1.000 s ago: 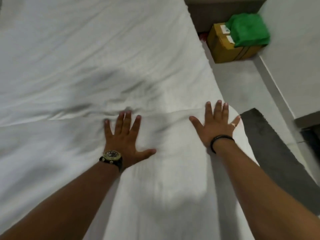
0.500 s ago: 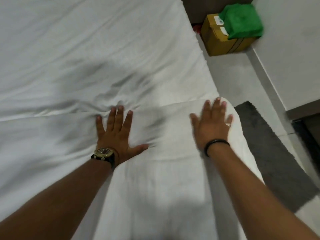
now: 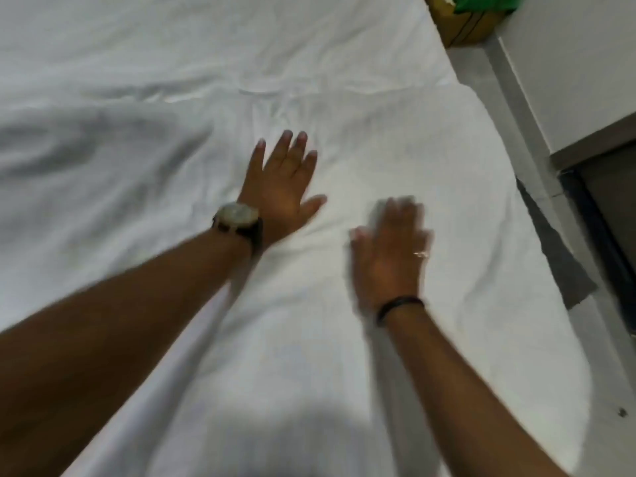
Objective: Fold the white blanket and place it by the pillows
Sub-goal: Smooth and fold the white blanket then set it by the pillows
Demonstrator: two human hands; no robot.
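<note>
The white blanket [image 3: 395,139] lies spread over the white bed, its far folded edge running across the upper part of the view. My left hand [image 3: 282,187], with a watch on the wrist, lies flat on the blanket, fingers spread. My right hand [image 3: 389,249], with a ring and a black wristband, is blurred by motion and sits flat on the blanket nearer to me, right of the left hand. Neither hand holds any cloth. No pillows are in view.
The bed sheet [image 3: 206,46] stretches away beyond the blanket. A yellow cardboard box [image 3: 464,25] with a green cloth [image 3: 488,1] on it stands on the floor at the top right. A dark mat [image 3: 557,256] lies beside the bed's right edge, next to a white wall.
Both hands have slid back toward me over the blanket, away from its far edge. The right hand has moved left and nearer. The view has shifted, so the box is now at the top edge.
</note>
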